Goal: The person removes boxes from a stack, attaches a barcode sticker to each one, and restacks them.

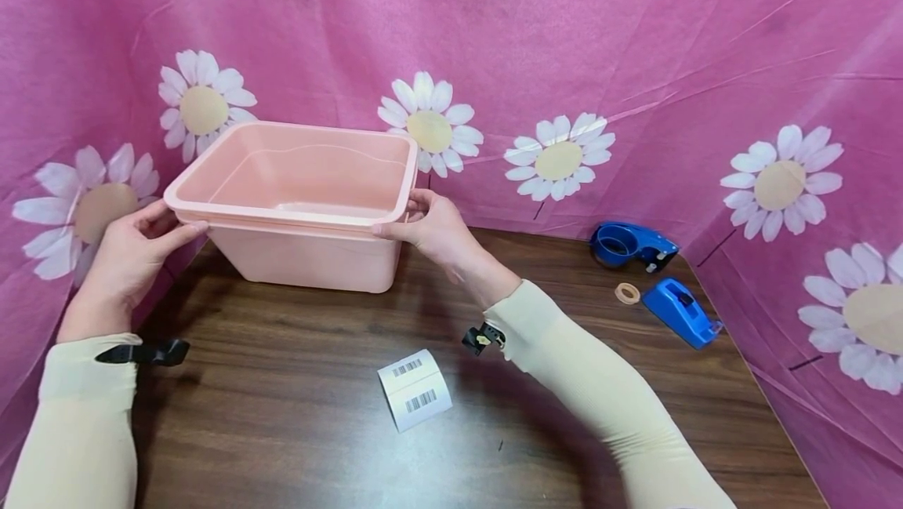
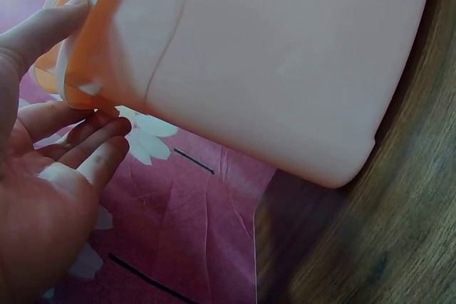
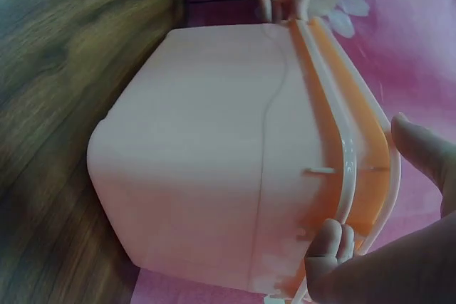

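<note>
Two pink plastic storage bins sit one inside the other at the back left of the table, their rims stacked close together. The inner bin (image 1: 317, 172) shows its hollow inside; the outer bin (image 1: 310, 258) stands with its base on the wood. At the left front corner my left hand (image 1: 130, 258) holds the rims, its thumb (image 2: 50, 26) along the edge and its fingers under it. My right hand (image 1: 440, 230) grips the rims at the right front corner. From the right wrist, the two rims show a narrow gap between them.
A white sheet with barcode labels (image 1: 416, 390) lies on the wooden table (image 1: 282, 399) in front of the bins. Two blue tape dispensers (image 1: 635, 245) and a small tan tape roll (image 1: 626, 293) are at the right. Pink daisy-patterned cloth (image 1: 494, 38) hangs behind and at the sides.
</note>
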Motion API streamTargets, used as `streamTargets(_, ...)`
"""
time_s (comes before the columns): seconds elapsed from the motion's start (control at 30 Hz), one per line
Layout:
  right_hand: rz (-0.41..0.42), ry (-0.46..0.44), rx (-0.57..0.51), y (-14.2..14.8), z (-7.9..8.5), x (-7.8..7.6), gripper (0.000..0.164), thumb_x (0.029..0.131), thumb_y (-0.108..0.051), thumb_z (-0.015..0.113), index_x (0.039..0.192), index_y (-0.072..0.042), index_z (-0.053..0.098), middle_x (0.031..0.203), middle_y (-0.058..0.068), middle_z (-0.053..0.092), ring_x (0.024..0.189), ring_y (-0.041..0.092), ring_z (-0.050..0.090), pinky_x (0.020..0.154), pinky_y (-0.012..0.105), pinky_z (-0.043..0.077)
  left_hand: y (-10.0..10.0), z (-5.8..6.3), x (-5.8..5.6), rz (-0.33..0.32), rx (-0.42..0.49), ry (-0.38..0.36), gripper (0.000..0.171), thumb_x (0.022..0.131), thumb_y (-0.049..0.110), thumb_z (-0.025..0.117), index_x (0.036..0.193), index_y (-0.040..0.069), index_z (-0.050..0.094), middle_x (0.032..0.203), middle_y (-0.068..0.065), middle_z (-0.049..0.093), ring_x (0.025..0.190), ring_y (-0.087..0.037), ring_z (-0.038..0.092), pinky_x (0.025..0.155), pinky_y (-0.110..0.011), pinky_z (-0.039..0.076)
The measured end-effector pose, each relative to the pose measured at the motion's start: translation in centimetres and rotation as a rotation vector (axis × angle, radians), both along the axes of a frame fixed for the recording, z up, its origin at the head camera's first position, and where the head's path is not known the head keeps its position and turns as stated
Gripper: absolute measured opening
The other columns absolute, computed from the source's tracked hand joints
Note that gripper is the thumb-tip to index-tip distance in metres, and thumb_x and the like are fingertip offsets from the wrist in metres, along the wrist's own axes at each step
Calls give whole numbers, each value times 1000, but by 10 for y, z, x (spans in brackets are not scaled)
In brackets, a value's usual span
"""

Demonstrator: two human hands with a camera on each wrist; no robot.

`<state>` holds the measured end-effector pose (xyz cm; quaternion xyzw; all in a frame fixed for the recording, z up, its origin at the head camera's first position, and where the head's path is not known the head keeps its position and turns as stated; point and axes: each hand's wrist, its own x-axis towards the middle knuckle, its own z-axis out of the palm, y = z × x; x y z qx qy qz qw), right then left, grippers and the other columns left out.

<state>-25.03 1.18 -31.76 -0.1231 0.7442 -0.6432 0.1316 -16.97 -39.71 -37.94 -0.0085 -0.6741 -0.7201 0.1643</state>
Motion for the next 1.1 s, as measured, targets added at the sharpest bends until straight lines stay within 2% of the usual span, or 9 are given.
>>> streamTargets(0.23,3,63,46,-5,-3,4,75,84,-11,100,147,-2,61,117,10,72,98,12,68,82,20,58,4,0,0,-34,45,31,58,102,-12,71,155,9,66,125,16,82,113,5,75,97,-6,58)
streamTargets(0.33,-11,44,44,-5,-2,5,76,85,-14,99,149,-3,60,122,11,73,101,13,67,84,21,58,4,0,0,-40,58,44,57,102,-13,71,155,9,67,126,14,83,113,4,76,98,-7,58)
streamTargets(0.43,-48,4,34,-4,0,3,74,91,-22,95,153,-3,60,128,9,75,103,10,68,87,20,58,4,-1,-1,-42,63,48,58,102,-13,70,156,7,66,127,14,82,115,4,75,99,-7,57)
streamTargets(0.57,-124,-50,-5,-3,4,-4,58,98,-28,87,145,0,68,109,4,76,89,10,67,77,21,57,2,-1,-2,-33,53,36,57,102,-12,71,155,8,66,126,16,82,115,6,75,100,-5,56)
streamTargets(0.67,-160,-86,-46,-3,7,-11,42,100,-20,83,134,3,73,90,2,71,77,12,64,68,21,56,1,-1,-2,-24,37,30,55,102,-11,72,154,9,68,124,16,83,114,6,75,100,-4,55)
streamTargets(0.77,-177,-119,-78,-4,8,-18,34,99,-11,81,127,6,75,83,2,71,71,11,65,65,19,58,2,0,-2,-29,31,32,55,102,-11,72,154,7,68,124,16,83,113,5,75,99,-5,55)
streamTargets(0.93,-180,-141,-79,-7,10,-26,38,97,-5,80,131,9,72,81,3,70,66,8,64,67,21,60,5,1,-1,-38,35,40,56,102,-12,71,155,6,66,126,15,82,114,5,75,99,-5,56)
streamTargets(1.1,-170,-154,-52,-9,13,-30,41,97,-4,80,135,8,73,76,2,69,62,9,62,59,18,56,3,0,0,-31,22,27,57,102,-10,72,156,6,65,126,16,82,115,6,74,99,-5,56)
